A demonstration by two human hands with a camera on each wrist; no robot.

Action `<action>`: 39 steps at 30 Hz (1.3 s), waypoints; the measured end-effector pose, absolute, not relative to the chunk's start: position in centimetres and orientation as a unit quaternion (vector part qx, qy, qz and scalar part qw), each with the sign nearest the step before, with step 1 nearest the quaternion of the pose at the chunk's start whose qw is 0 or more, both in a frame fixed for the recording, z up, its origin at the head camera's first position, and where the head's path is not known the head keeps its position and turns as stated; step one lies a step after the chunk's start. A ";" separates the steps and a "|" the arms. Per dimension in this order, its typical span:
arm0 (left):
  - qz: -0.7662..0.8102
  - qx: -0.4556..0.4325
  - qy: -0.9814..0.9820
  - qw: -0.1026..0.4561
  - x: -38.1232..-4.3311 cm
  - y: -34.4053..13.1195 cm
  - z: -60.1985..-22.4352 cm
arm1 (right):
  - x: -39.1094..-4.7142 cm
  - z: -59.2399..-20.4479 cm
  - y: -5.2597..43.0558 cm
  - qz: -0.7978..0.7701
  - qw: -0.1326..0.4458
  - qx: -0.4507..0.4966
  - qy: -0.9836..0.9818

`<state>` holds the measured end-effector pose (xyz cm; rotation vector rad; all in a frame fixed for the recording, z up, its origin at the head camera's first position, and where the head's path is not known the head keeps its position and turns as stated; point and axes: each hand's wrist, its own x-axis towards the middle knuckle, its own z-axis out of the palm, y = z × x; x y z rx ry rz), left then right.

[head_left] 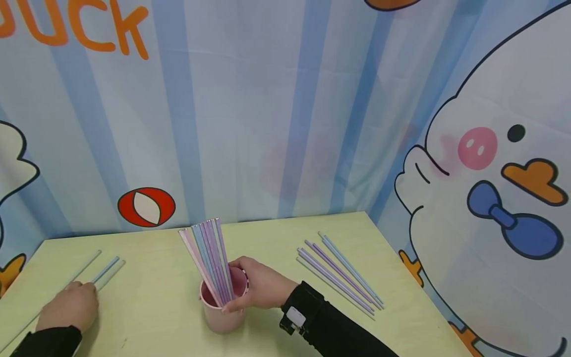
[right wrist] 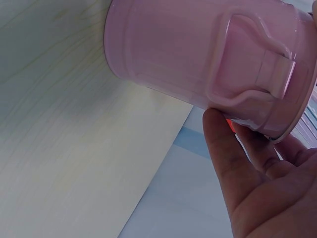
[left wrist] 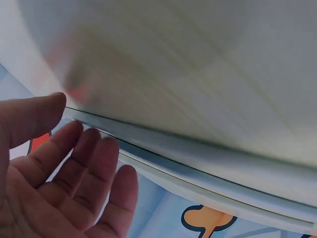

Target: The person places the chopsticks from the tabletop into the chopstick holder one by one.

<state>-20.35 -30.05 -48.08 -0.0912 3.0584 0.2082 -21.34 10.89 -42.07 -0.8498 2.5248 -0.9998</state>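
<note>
A small pink metal bucket [head_left: 224, 317] with a side handle stands on the table, its handle facing the camera in the right wrist view. Several straws [head_left: 209, 263], pink, blue and purple, lean to the left inside it. My right hand [head_left: 263, 285] grips the bucket near its rim, thumb in front and fingers behind. At the left of the table, my left hand [head_left: 71, 305] is over a few pale and blue straws [head_left: 106, 270]. In the left wrist view its fingers [left wrist: 104, 163] are loosely bent, thumb apart, with the tips at the straws; whether they touch is unclear.
Several more straws [head_left: 339, 277], blue, purple and whitish, lie side by side on the right of the pale yellow table [head_left: 267, 238]. A printed cloth backdrop [head_left: 250, 124] with blue stripes and a cartoon duck rises behind the table's back edge and along its right side.
</note>
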 end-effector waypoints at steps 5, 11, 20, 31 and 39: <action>0.084 -0.007 0.995 0.058 -20.5 -29.9 -48.0 | -21.3 -42.1 10.9 -0.351 0.145 -0.297 0.876; 0.104 0.017 0.992 0.062 -20.4 -29.3 -48.0 | -21.3 -42.2 10.9 -0.354 0.144 -0.298 0.875; 0.117 0.043 0.992 0.035 -20.0 -27.7 -48.1 | -21.2 -42.0 10.9 -0.355 0.147 -0.293 0.875; 0.170 0.027 0.984 0.038 -20.2 -26.0 -46.5 | -21.2 -42.2 11.0 -0.357 0.148 -0.296 0.873; 0.218 0.012 0.976 -0.010 -19.9 -24.8 -42.8 | -21.4 -42.3 11.0 -0.354 0.150 -0.295 0.875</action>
